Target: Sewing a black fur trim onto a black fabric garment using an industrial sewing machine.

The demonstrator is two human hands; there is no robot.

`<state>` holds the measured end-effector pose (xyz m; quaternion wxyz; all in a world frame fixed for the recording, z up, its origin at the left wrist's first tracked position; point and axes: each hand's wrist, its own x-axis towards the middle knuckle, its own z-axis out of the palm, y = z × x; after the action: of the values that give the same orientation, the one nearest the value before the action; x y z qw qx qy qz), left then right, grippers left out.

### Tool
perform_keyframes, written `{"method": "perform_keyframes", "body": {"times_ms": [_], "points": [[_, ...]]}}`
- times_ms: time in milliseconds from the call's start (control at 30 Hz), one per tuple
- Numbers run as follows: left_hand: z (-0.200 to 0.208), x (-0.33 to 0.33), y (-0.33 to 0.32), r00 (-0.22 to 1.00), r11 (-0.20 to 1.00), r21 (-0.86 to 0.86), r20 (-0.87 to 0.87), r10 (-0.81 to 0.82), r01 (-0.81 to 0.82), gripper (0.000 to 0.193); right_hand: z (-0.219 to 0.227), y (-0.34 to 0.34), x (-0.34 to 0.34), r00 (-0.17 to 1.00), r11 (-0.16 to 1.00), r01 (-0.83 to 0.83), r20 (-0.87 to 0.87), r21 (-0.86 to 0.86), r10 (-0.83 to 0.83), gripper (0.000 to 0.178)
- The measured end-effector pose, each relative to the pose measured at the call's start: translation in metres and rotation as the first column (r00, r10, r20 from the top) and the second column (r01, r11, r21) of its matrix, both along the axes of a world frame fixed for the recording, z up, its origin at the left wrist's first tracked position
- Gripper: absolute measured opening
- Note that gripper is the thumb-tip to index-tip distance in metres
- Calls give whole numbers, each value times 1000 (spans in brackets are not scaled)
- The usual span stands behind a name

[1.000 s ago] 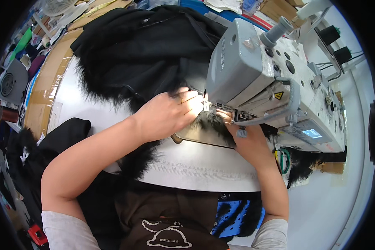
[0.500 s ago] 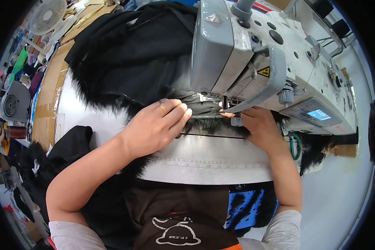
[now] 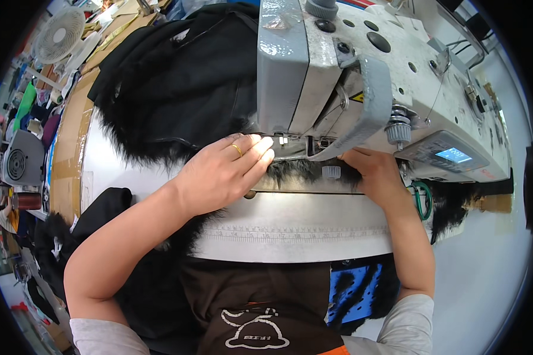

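Observation:
Black cloth with a furry edge [image 3: 177,89], apparently a garment, lies bunched under the head of a grey-white sewing machine [image 3: 352,83]. My left hand [image 3: 225,171], a ring on one finger, is closed with fingers pressed together over the cloth's edge, left of the needle area. To the right of the presser foot [image 3: 283,141], my right hand [image 3: 376,171] has its fingers bent in at the cloth's fur strip [image 3: 302,170]. The machine's guard arm hides part of those fingertips. The needle itself cannot be made out.
A metal ruler strip [image 3: 266,235] runs along the table's front edge. The machine's lit display panel [image 3: 453,155] is at right, near a green cord loop [image 3: 422,201]. More black furry cloth [image 3: 109,213] hangs at left. A white fan [image 3: 59,34] stands at the far left.
The view has shifted, so the machine sits further left and higher. My right hand has drawn back rightward from the presser foot. The left hand stays on the cloth.

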<state>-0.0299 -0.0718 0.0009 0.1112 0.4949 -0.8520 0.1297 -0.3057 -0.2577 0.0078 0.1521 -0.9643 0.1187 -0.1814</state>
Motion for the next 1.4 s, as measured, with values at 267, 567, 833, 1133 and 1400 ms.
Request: {"method": "perform_keyframes", "body": {"times_ms": [267,567,833,1133,1400], "points": [[4,1,-7,999,996,76,24,45,-47,33,-5,-1,-6,984,993,108,-144,45,-101,75],[4,4,-10,999,998,55,49,24,-27,34,-5,1,-14,980,989,146,-142,28,-140,77],[-3,6,-16,999,999,-24,-30,24,-25,30,-13,-5,-18,961,982,180,-204,-62,-189,89],[-4,1,-14,999,998,-61,-43,31,-34,19,-7,-5,-20,940,980,194,-277,-44,-199,84],[-4,2,-16,997,983,-177,-74,25,-38,27,15,19,11,980,984,41,-183,-172,-73,49]]}}
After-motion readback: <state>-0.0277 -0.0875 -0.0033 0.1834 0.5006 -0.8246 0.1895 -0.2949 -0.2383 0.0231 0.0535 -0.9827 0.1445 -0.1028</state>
